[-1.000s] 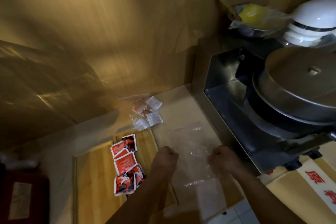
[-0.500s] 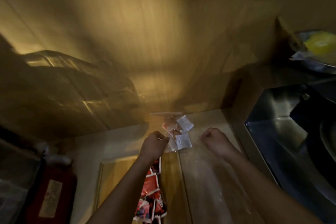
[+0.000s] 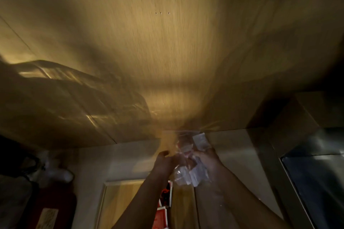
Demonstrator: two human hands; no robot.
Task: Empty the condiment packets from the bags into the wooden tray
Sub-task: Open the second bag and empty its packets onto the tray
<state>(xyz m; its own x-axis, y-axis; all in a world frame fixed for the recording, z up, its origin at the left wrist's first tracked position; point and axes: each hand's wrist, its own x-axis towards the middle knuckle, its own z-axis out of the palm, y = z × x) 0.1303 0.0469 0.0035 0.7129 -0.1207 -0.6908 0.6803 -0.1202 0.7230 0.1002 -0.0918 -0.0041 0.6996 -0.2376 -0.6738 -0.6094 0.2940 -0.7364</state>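
Observation:
A clear plastic bag of white and reddish condiment packets (image 3: 189,156) sits at the back of the counter against the wooden wall. My left hand (image 3: 164,163) and my right hand (image 3: 207,161) are both closed on it, one at each side. The wooden tray (image 3: 121,197) lies lower left, partly behind my left forearm. Several red packets (image 3: 163,208) lie in it, mostly hidden by that arm. The picture is dim and blurred.
A wood-grain wall (image 3: 167,52) fills the upper view. A steel appliance (image 3: 312,173) stands at the right edge. A dark red object (image 3: 50,210) and a pale bundle (image 3: 59,173) sit at the lower left. Pale counter (image 3: 232,154) runs beside the tray.
The view has tilted up and left. Both hands left the flat empty bag, reached to the back of the counter and closed on the bag of packets.

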